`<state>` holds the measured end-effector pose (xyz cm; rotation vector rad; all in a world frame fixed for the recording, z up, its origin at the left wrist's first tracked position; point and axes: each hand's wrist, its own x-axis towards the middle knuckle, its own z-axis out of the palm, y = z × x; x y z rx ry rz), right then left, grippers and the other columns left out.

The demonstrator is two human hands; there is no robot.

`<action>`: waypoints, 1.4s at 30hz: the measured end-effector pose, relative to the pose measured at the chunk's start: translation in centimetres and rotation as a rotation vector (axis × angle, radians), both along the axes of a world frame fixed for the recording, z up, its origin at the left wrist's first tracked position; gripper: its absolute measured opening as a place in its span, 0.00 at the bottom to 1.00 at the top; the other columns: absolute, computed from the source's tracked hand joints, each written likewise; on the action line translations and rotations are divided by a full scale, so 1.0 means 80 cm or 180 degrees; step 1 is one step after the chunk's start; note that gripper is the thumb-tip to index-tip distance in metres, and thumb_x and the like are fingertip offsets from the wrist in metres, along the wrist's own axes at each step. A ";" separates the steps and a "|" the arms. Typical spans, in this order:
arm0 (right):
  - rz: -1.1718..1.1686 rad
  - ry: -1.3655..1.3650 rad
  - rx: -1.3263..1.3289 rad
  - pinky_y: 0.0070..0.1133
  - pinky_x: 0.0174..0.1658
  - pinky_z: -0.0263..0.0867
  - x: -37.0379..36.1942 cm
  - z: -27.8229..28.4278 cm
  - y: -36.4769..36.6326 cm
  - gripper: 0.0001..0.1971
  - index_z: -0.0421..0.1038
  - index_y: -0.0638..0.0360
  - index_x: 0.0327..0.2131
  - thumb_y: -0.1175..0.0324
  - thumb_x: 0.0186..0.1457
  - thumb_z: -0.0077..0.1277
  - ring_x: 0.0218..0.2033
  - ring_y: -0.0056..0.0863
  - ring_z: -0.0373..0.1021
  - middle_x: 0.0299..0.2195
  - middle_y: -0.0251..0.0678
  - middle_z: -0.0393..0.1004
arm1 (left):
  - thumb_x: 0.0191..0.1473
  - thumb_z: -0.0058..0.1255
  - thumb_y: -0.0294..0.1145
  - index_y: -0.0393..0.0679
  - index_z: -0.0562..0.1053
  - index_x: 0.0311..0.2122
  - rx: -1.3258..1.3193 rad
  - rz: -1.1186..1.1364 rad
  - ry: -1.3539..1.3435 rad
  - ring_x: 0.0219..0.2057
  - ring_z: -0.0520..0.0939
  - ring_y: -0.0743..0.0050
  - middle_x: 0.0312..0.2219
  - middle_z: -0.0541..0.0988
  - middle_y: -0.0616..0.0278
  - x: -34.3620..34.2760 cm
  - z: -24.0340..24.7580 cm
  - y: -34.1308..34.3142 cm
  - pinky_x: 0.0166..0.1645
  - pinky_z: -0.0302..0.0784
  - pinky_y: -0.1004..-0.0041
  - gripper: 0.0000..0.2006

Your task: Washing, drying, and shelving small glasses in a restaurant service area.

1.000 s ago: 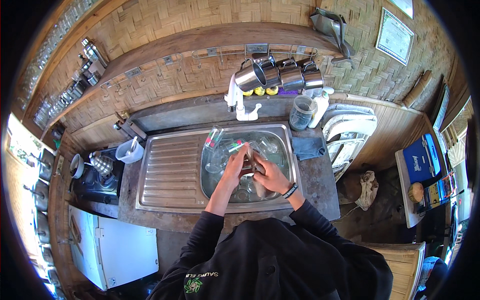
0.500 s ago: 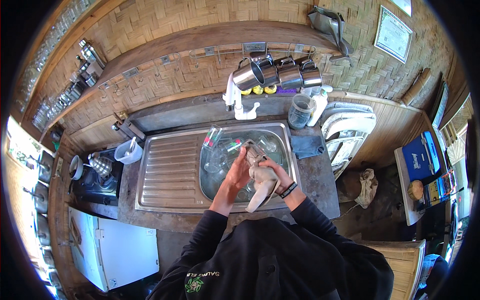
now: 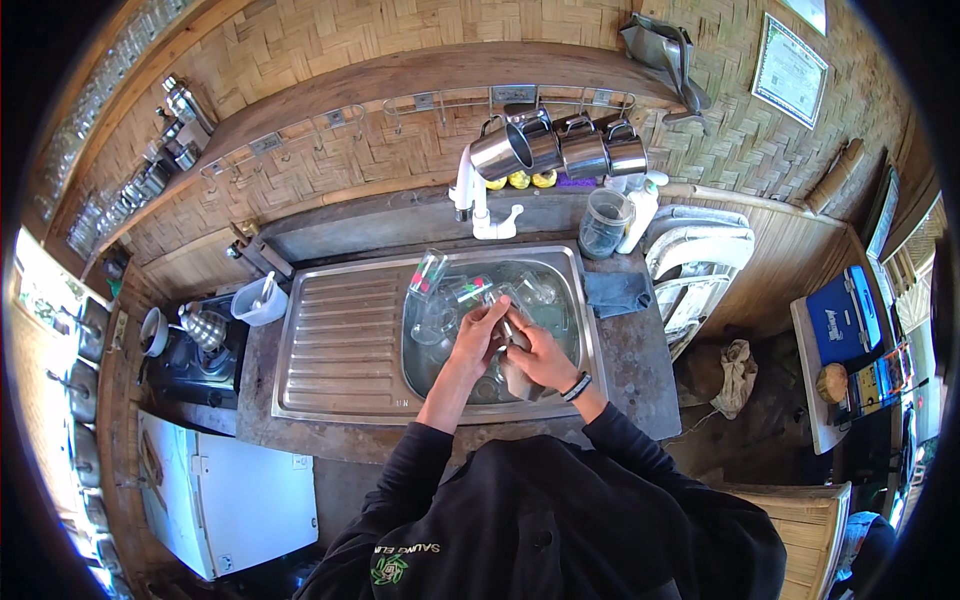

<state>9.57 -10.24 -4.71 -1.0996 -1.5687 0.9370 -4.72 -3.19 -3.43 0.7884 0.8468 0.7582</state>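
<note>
Over the sink basin (image 3: 573, 375), my left hand (image 3: 476, 338) is closed round a clear drinking glass (image 3: 497, 292), mostly hidden by fingers. My right hand (image 3: 543, 360) grips a greyish-beige cloth (image 3: 517, 380) against it. Part of the cloth hangs below the right hand; whether some is inside the glass I cannot tell. In the basin several clear glasses (image 3: 432, 325) lie in water, just left of and beyond my hands. One tall glass (image 3: 428, 275) with red and green marks leans at the basin's back left corner.
A ribbed steel drainboard (image 3: 340, 345) extends left. Behind the basin stands a white faucet (image 3: 480, 205), with steel mugs (image 3: 500, 150) hanging above. At right are a dark cloth (image 3: 616, 293), a glass jar (image 3: 605, 225) and a white bottle (image 3: 638, 215). A white tub (image 3: 260, 300) sits left.
The cloth that hung long below my hands is now gathered up, with a shorter end showing. My right hand has shifted up and closer to the left hand.
</note>
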 end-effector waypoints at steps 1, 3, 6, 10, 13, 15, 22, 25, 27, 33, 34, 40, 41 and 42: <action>0.0076 0.0279 -0.0176 0.24 0.58 0.61 0.000 0.003 0.001 0.35 0.51 0.63 0.65 0.75 0.53 0.48 0.60 0.34 0.63 0.60 0.46 0.63 | 0.56 0.57 0.48 0.42 0.75 0.37 -0.0121 -0.0053 -0.0406 0.30 0.79 0.74 0.28 0.78 0.67 0.001 0.004 -0.004 0.38 0.76 0.71 0.17; 0.0248 0.1270 -0.0831 0.21 0.55 0.63 0.004 0.008 -0.001 0.34 0.50 0.62 0.65 0.75 0.54 0.47 0.55 0.30 0.65 0.57 0.43 0.65 | 0.57 0.53 0.52 0.41 0.75 0.43 -0.0143 -0.0407 -0.0958 0.37 0.81 0.69 0.36 0.80 0.61 -0.004 -0.007 0.000 0.44 0.77 0.66 0.22; 0.0388 0.2517 -0.1566 0.17 0.41 0.69 0.007 0.026 -0.004 0.29 0.57 0.60 0.62 0.70 0.56 0.48 0.39 0.21 0.71 0.44 0.37 0.72 | 0.57 0.48 0.59 0.42 0.68 0.54 -0.0153 -0.0739 -0.1314 0.49 0.76 0.65 0.47 0.76 0.60 -0.005 -0.012 0.003 0.55 0.71 0.63 0.30; 0.1355 0.4507 -0.2470 0.24 0.30 0.71 0.022 0.004 0.002 0.20 0.66 0.60 0.50 0.63 0.55 0.49 0.30 0.27 0.73 0.34 0.37 0.75 | 0.58 0.46 0.59 0.42 0.63 0.58 0.0127 -0.0738 -0.1738 0.53 0.73 0.62 0.51 0.74 0.58 0.006 -0.013 0.000 0.60 0.66 0.60 0.33; 0.0310 0.2871 -0.1709 0.23 0.43 0.71 0.010 0.035 -0.002 0.25 0.63 0.66 0.55 0.68 0.55 0.49 0.41 0.28 0.73 0.45 0.40 0.73 | 0.59 0.46 0.57 0.42 0.65 0.57 0.0013 -0.0803 -0.1234 0.51 0.75 0.63 0.48 0.75 0.59 -0.009 -0.030 0.017 0.57 0.68 0.60 0.30; 0.0062 0.1815 -0.1015 0.24 0.48 0.69 0.015 0.013 0.004 0.27 0.60 0.67 0.58 0.70 0.54 0.48 0.46 0.31 0.71 0.49 0.43 0.71 | 0.59 0.48 0.55 0.43 0.67 0.53 -0.0091 -0.0626 -0.0926 0.48 0.76 0.68 0.46 0.76 0.60 -0.007 -0.018 0.019 0.53 0.71 0.63 0.27; -0.0265 -0.0774 0.0464 0.23 0.56 0.62 0.004 0.009 0.002 0.32 0.52 0.69 0.63 0.74 0.54 0.47 0.54 0.29 0.66 0.59 0.48 0.63 | 0.56 0.57 0.49 0.44 0.77 0.32 0.0096 -0.0154 0.0291 0.22 0.78 0.83 0.21 0.76 0.72 0.002 0.023 0.007 0.27 0.73 0.82 0.17; 0.0049 0.0963 -0.0471 0.22 0.53 0.65 0.006 0.013 -0.001 0.33 0.51 0.67 0.64 0.74 0.54 0.47 0.51 0.29 0.69 0.55 0.44 0.68 | 0.58 0.54 0.50 0.42 0.75 0.39 -0.0058 -0.0548 -0.0857 0.35 0.81 0.75 0.32 0.80 0.63 0.003 0.010 0.007 0.41 0.77 0.73 0.19; 0.0203 0.2198 -0.1301 0.21 0.45 0.68 0.007 0.039 -0.005 0.31 0.54 0.63 0.63 0.72 0.55 0.47 0.42 0.24 0.71 0.47 0.38 0.71 | 0.59 0.52 0.50 0.41 0.74 0.43 -0.0078 -0.0577 -0.1017 0.38 0.80 0.73 0.36 0.80 0.62 0.002 0.006 0.004 0.46 0.76 0.70 0.20; 0.1404 0.4552 -0.2424 0.18 0.27 0.69 0.019 0.031 -0.011 0.15 0.68 0.60 0.45 0.65 0.55 0.48 0.24 0.25 0.72 0.30 0.37 0.74 | 0.60 0.48 0.52 0.40 0.66 0.56 -0.0002 -0.0964 -0.1973 0.51 0.75 0.64 0.50 0.74 0.59 0.004 -0.022 0.003 0.55 0.71 0.61 0.28; 0.1409 0.4555 -0.2435 0.18 0.27 0.69 0.016 0.042 -0.014 0.15 0.68 0.60 0.45 0.65 0.55 0.48 0.24 0.25 0.72 0.30 0.37 0.74 | 0.60 0.48 0.52 0.40 0.66 0.56 -0.0006 -0.0954 -0.1970 0.51 0.75 0.64 0.50 0.74 0.59 0.001 -0.026 0.005 0.55 0.71 0.61 0.28; -0.0084 0.2012 -0.1237 0.18 0.44 0.67 0.003 0.035 -0.003 0.27 0.60 0.65 0.59 0.71 0.55 0.48 0.39 0.20 0.71 0.43 0.37 0.73 | 0.61 0.44 0.55 0.43 0.69 0.53 -0.0170 -0.0425 -0.1007 0.48 0.77 0.64 0.46 0.76 0.59 -0.010 -0.031 0.016 0.54 0.71 0.63 0.26; -0.0075 0.1682 -0.0924 0.21 0.50 0.66 0.003 0.021 0.002 0.32 0.54 0.67 0.62 0.74 0.53 0.48 0.49 0.28 0.71 0.50 0.44 0.71 | 0.60 0.48 0.52 0.41 0.70 0.50 -0.0303 -0.0364 -0.0971 0.45 0.78 0.66 0.42 0.77 0.59 -0.008 -0.018 0.015 0.51 0.73 0.64 0.24; -0.0099 0.1685 -0.0922 0.21 0.50 0.66 0.008 0.008 0.001 0.32 0.54 0.67 0.62 0.74 0.53 0.48 0.49 0.28 0.71 0.50 0.44 0.71 | 0.59 0.51 0.50 0.40 0.71 0.48 -0.0437 -0.0306 -0.0934 0.41 0.78 0.68 0.39 0.77 0.60 -0.006 -0.006 0.013 0.49 0.75 0.65 0.22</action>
